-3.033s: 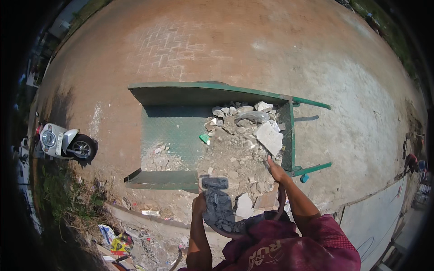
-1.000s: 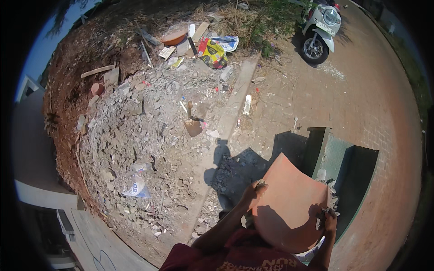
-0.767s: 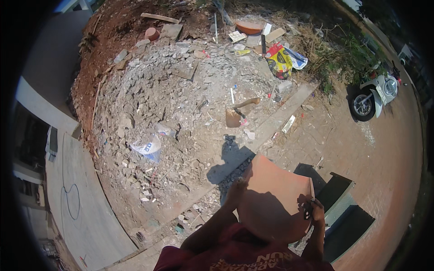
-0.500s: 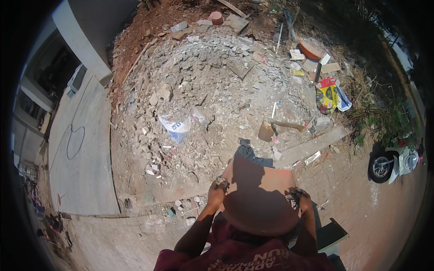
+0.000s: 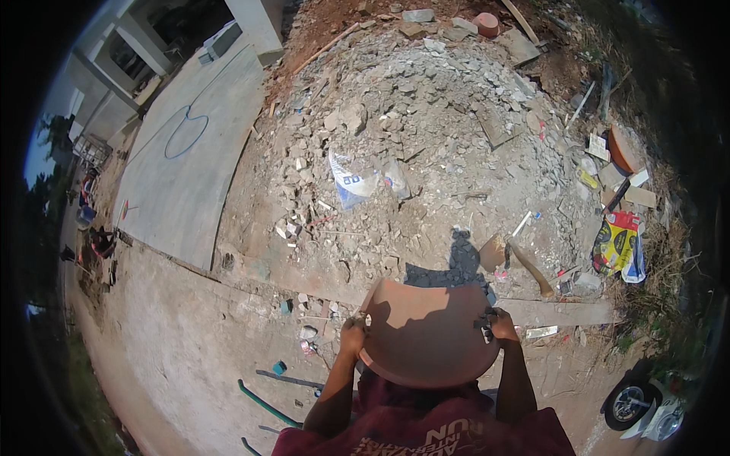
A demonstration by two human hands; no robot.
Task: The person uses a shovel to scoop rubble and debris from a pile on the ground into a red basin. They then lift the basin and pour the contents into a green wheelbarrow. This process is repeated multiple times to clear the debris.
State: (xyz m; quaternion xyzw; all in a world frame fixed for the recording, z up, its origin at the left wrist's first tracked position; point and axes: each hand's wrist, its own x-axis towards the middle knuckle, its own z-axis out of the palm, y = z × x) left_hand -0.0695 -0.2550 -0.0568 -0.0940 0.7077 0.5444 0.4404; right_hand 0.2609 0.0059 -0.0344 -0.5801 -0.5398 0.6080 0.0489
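A wide, shallow reddish-brown pan [image 5: 426,342] is held in front of my body, with nothing visible inside it but shadow. On its left rim my left hand [image 5: 353,337] is closed, fingers wrapped round the edge. My right hand [image 5: 502,325] grips the opposite rim, where some dark material shows by the fingers. Just beyond the pan lies a hoe with a rusty blade [image 5: 493,253] and a curved wooden handle [image 5: 534,270]. A broad heap of rubble [image 5: 433,114] spreads out farther ahead.
A white-and-blue plastic sack [image 5: 351,182] lies on the rubble. At the right are another orange pan [image 5: 621,150], a yellow-and-red bag [image 5: 617,239] and a parked two-wheeler's wheel [image 5: 631,403]. A concrete slab [image 5: 182,152] with a blue hose stretches left; a green hose [image 5: 266,404] lies nearer.
My view has turned to the left, so the rubble, hoe and bags sit farther right in the picture. Both hands keep hold of the pan, which appears more level and more sunlit.
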